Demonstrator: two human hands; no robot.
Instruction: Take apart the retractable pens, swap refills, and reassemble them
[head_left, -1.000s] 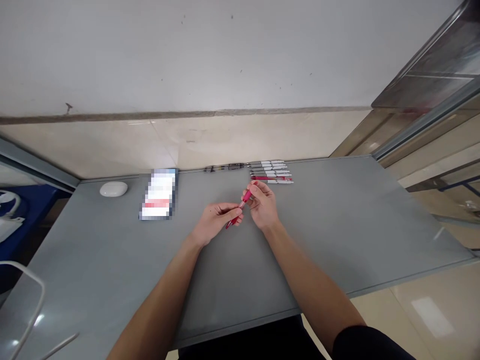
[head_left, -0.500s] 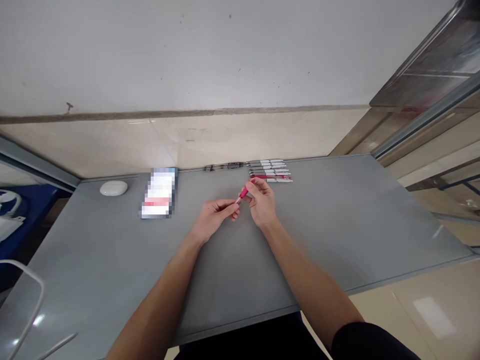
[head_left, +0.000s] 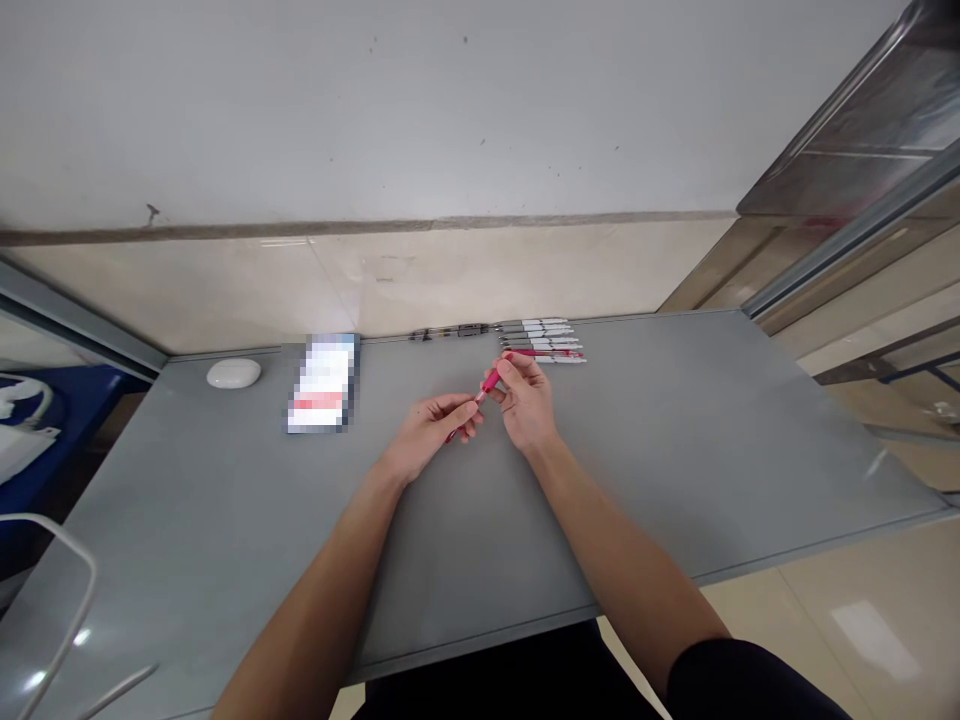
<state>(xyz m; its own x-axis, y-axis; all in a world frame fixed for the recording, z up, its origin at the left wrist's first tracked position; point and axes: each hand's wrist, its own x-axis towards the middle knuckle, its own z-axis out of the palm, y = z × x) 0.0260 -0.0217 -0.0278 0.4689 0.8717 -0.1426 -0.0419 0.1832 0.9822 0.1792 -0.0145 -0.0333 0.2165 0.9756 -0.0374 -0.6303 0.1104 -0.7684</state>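
Both of my hands hold one red pen (head_left: 486, 386) just above the grey table (head_left: 675, 440), near its middle. My left hand (head_left: 431, 430) pinches the pen's lower end, fingers curled round it. My right hand (head_left: 525, 400) grips the upper end between thumb and fingers. Just beyond my right hand, a row of several pens (head_left: 541, 340), mostly white with one red, lies side by side at the table's far edge.
A blurred card or phone (head_left: 322, 384) lies at the far left of the table, with a white oval case (head_left: 234, 373) further left. Dark pen parts (head_left: 448, 332) lie along the far edge. A white wire frame (head_left: 52, 590) shows at the near left.
My hands have stayed close together on the red pen. The pen's lower part, visible a second ago, went into my left hand and is now partly showing again.
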